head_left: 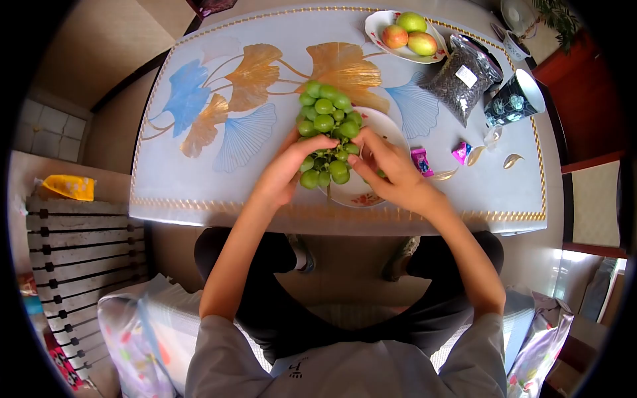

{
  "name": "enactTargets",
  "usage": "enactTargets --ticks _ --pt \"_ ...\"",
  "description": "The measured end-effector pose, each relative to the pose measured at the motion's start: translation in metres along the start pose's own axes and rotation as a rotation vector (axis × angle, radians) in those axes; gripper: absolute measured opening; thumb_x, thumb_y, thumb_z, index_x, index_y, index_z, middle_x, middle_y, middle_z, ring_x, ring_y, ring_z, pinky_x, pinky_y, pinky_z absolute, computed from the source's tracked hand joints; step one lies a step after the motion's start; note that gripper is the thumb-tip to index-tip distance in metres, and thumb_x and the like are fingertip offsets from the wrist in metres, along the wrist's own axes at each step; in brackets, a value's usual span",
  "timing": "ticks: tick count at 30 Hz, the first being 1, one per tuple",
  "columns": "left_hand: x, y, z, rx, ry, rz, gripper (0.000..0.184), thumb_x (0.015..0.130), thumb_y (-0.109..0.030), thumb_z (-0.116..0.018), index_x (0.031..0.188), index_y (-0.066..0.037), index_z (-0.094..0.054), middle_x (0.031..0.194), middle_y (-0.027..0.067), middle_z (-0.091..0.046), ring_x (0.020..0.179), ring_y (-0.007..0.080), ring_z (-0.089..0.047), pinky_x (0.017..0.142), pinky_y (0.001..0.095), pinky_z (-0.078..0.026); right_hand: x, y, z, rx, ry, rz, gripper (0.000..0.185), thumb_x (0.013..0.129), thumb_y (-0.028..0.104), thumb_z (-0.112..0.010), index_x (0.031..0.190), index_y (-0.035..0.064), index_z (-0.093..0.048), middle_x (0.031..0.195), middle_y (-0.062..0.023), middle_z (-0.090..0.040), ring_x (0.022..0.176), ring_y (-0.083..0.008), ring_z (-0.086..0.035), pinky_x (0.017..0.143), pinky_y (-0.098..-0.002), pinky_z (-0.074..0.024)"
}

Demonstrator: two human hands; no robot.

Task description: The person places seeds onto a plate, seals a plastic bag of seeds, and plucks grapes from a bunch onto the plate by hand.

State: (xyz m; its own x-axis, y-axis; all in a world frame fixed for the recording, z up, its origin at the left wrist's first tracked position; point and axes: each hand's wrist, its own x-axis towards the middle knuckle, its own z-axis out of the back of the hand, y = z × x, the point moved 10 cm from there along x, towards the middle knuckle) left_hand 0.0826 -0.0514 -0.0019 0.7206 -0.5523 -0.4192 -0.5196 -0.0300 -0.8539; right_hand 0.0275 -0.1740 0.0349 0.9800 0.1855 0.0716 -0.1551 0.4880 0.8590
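A bunch of green grapes [324,123] is held up over a white plate [393,129] with a floral pattern. My left hand [284,169] is wrapped round the left side of the bunch, its thumb lying across the middle near the stems. From the right, my right hand [390,171] has its fingers bent in against the grapes and stems. Part of each hand's grip is hidden by the fruit. The bunch and my hands cover much of the plate.
Pink-purple wrapped pieces [421,161] lie right of the plate. Farther back are a fruit plate [375,29], a clear bag of dark bits [458,83] and a dark patterned cup [511,99]. A patterned cloth [192,182] covers the table.
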Motion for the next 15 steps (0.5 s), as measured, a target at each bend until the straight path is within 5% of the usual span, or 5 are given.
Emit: enactTargets --ticks 6,12,15 --pt "-0.008 -0.010 -0.003 0.116 -0.019 0.003 0.065 0.081 -0.022 -0.075 0.139 -0.006 -0.049 0.126 0.0077 -0.061 0.115 0.0189 -0.059 0.094 0.0346 -0.050 -0.006 0.027 0.003 -0.156 -0.103 0.424 0.013 0.101 0.008 -0.053 0.111 0.0006 -0.049 0.099 -0.0103 -0.046 0.084 -0.0151 -0.049 0.075 -0.0305 -0.0437" --pt "-0.006 -0.020 -0.005 0.172 0.044 -0.025 0.062 0.079 -0.018 -0.075 0.134 -0.003 -0.053 0.122 0.0089 -0.062 0.111 0.0192 -0.061 0.091 0.0333 -0.052 -0.001 0.003 -0.016 0.287 0.018 0.093 0.032 0.105 0.024 -0.048 0.126 0.0013 -0.053 0.108 -0.0122 -0.060 0.089 -0.0218 -0.060 0.085 -0.0364 -0.0501" --pt "-0.008 -0.020 -0.003 0.229 -0.055 0.000 0.062 0.079 -0.018 -0.074 0.134 -0.002 -0.052 0.123 0.0093 -0.062 0.110 0.0192 -0.061 0.091 0.0330 -0.052 -0.002 -0.027 -0.032 0.340 0.151 -0.151 0.035 0.105 0.031 -0.049 0.124 0.0025 -0.057 0.095 -0.0055 -0.060 0.085 -0.0115 -0.056 0.076 -0.0297 -0.0502"
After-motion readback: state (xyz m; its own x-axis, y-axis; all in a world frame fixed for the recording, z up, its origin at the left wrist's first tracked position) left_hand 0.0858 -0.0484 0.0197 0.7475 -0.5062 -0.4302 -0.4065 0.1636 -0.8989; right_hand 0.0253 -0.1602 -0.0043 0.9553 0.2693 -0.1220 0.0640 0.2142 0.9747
